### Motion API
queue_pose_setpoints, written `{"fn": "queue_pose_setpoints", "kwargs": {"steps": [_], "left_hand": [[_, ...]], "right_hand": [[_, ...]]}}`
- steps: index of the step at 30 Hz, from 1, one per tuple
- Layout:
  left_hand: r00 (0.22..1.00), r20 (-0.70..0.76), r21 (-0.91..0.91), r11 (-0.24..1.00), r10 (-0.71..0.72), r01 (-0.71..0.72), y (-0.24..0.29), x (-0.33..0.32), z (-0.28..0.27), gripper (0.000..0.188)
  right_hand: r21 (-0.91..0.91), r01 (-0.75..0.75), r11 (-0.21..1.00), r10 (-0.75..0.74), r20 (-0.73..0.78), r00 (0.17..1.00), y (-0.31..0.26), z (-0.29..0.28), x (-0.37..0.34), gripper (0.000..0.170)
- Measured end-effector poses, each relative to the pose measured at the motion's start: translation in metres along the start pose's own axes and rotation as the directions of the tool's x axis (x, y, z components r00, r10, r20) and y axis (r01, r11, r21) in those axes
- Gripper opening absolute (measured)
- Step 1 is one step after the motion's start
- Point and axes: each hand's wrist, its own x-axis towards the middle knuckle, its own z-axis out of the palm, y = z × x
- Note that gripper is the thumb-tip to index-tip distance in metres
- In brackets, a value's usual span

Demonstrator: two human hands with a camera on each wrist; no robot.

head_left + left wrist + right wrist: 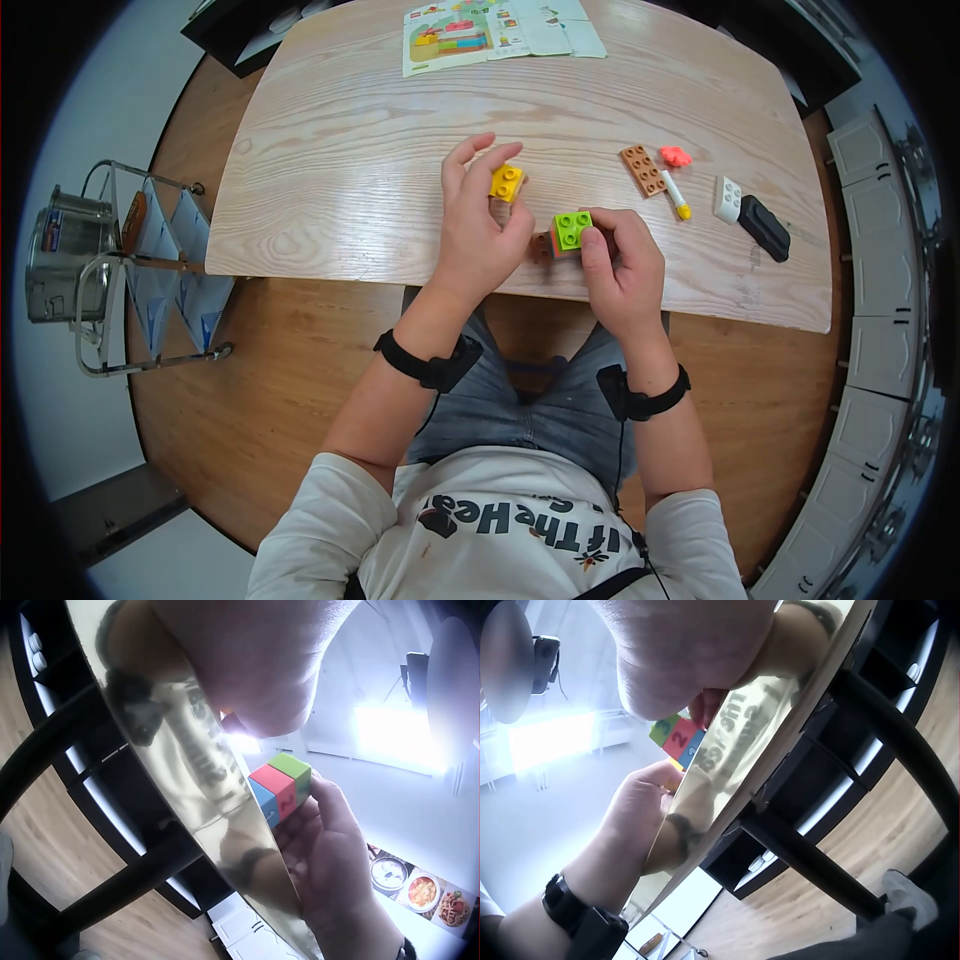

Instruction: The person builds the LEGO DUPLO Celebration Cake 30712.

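Note:
My left hand point(472, 228) holds a yellow brick point(508, 183) with two studs showing, between its thumb and fingers. In the right wrist view, part of the yellow brick point(676, 764) shows by the left fingertips. My right hand point(630, 270) grips a stack of blocks near the table's front edge, its thumb along the side of the green block point(573, 230) on top. Below the green block point(291, 766) in the left wrist view come a red block point(274, 782) and a blue block point(264, 801); numbers mark their sides. A brown piece point(541, 247) shows just left of the stack.
Right of the hands on the table point(330, 150) lie a brown studded plate point(640, 168), a coral piece point(676, 156), a white stick with a yellow tip point(677, 195), a white brick point(728, 198) and a black object point(764, 228). An unfolded leaflet point(500, 38) lies at the far edge.

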Motion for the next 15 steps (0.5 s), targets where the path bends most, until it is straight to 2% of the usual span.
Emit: {"fn": "queue_pose_setpoints", "kwargs": {"steps": [1,4,7,10,13,15], "left_hand": [[1.0,-0.005,-0.04,0.999,-0.016,0.016,0.001,0.002,0.0,0.055],[0.993,0.064,-0.329,0.937,-0.099,0.114,0.005,0.001,0.001,0.056],[0.986,0.148,-0.227,0.968,-0.077,0.11,0.005,0.0,0.0,0.051],[0.948,0.185,-0.266,0.916,-0.258,0.301,0.016,0.0,0.0,0.047],[0.934,0.191,-0.317,0.882,-0.302,0.35,0.017,-0.001,-0.003,0.045],[0.96,0.166,-0.297,0.917,-0.226,0.268,0.016,0.0,-0.003,0.046]], "right_hand": [[-0.006,0.005,1.0,-0.005,-0.002,1.0,-0.001,0.0,0.001,0.019],[-0.013,0.009,1.0,-0.009,-0.008,1.0,-0.002,0.0,0.0,0.019],[-0.013,0.015,1.0,-0.015,-0.009,1.0,-0.001,0.0,-0.001,0.019],[-0.029,0.036,0.999,-0.036,-0.004,0.999,0.001,0.0,0.001,0.019],[-0.039,0.046,0.998,-0.046,-0.004,0.999,0.0,0.0,0.001,0.02],[-0.043,0.039,0.998,-0.039,-0.005,0.999,0.0,0.0,0.001,0.02]]}}
